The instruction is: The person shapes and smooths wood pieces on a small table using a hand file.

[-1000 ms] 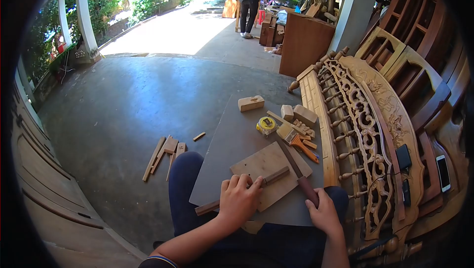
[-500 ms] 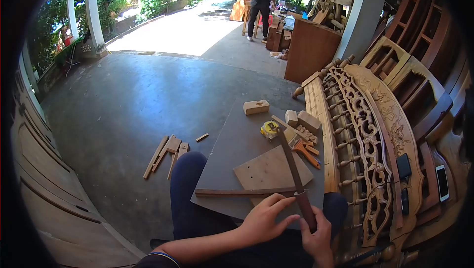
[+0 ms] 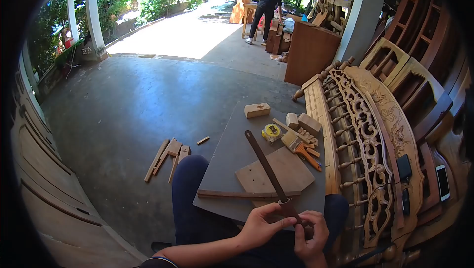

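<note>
A long dark flat tool (image 3: 265, 165) with a brown handle (image 3: 290, 210) slants up and left above the grey board (image 3: 224, 162). My left hand (image 3: 264, 226) pinches the handle between thumb and fingers. At the handle's lower end, my right hand (image 3: 312, 233) has its fingers closed round the tip. Under the tool lie a dark wooden strip (image 3: 237, 195) and a light wooden panel (image 3: 291, 171). A yellow tape measure (image 3: 271, 132) and an orange-handled brush (image 3: 302, 152) rest beyond, beside wooden blocks (image 3: 309, 123).
Several wood pieces (image 3: 165, 157) lie on the floor (image 3: 108, 134) at the left. Carved furniture (image 3: 365, 144) stands along the right, with two phones (image 3: 443, 182) (image 3: 404, 167) on it. Farther off, a person in dark clothes (image 3: 266, 11) bends beside stacked wood.
The tool has swung left and its tip now points further left. My left hand has closed on the handle; my right hand has shifted to its end. The distant person has bent over.
</note>
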{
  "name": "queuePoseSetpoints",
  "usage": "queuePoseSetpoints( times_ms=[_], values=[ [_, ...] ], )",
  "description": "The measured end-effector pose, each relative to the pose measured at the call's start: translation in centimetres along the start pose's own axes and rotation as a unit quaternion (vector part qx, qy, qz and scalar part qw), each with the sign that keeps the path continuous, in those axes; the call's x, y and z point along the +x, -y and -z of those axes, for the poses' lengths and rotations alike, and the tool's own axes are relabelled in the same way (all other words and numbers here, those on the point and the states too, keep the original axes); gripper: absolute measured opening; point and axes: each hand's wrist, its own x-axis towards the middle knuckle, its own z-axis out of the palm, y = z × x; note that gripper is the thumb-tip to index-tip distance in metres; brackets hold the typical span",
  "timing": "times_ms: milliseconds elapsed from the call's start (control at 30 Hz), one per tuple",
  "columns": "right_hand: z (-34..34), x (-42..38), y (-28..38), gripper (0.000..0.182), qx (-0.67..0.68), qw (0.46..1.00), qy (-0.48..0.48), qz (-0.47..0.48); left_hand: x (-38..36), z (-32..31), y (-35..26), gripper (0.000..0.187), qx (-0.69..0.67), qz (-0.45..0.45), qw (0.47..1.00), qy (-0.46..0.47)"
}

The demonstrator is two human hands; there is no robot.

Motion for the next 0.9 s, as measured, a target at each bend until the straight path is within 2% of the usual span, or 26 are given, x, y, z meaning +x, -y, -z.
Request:
queuePoseSetpoints(
  times_ms=[100, 267, 367, 533, 667, 767, 800, 833, 867, 900],
  values=[
    [-0.3, -0.6, -0.6, 0.018, 0.075, 0.997, -0.004, -0.032, -0.2, -0.3, -0.4, 0.034, -0.043, 0.008, 0.999, 0.006],
    [-0.8, -1.5, -0.9, 0.02, 0.21, 0.972, -0.017, -0.106, -0.5, -0.3, -1.2, 0.036, -0.025, 0.027, 0.999, 0.008],
    [-0.9, -2.3, -1.7, 0.021, 0.215, 0.97, -0.016, -0.109, -0.6, -0.4, -1.4, 0.038, -0.008, 0.034, 0.999, 0.007],
    [-1.0, -2.3, -1.4, 0.022, 0.276, 0.943, -0.032, -0.181, -0.7, -0.7, -2.6, 0.037, 0.0, 0.076, 0.997, -0.004],
    [-1.2, -1.8, -0.7, 0.022, 0.321, 0.924, -0.036, -0.205, -0.8, -0.4, -1.6, 0.032, -0.044, 0.05, 0.998, 0.008],
    [-1.9, -2.6, -1.6, 0.025, 0.262, 0.949, -0.045, -0.173, -1.0, -0.1, -1.5, 0.029, -0.062, 0.047, 0.997, 0.011],
    [-2.0, -2.4, -1.8, 0.025, 0.204, 0.972, -0.037, -0.109, -1.1, -0.2, -1.6, 0.029, -0.066, 0.053, 0.996, 0.009],
    [-2.1, -2.1, -2.2, 0.026, 0.145, 0.988, -0.027, -0.049, -0.8, -0.7, -1.5, 0.021, -0.039, 0.005, 0.999, -0.021],
    [-1.9, -1.7, -1.9, 0.026, 0.086, 0.996, -0.012, 0.005, -0.6, -0.6, -1.6, 0.017, 0.053, -0.037, 0.998, -0.027],
    [-1.5, -1.5, -1.3, 0.027, 0.065, 0.997, 0.02, -0.02, -0.5, -0.2, -1.8, 0.014, 0.145, -0.074, 0.986, -0.031]
  ],
)
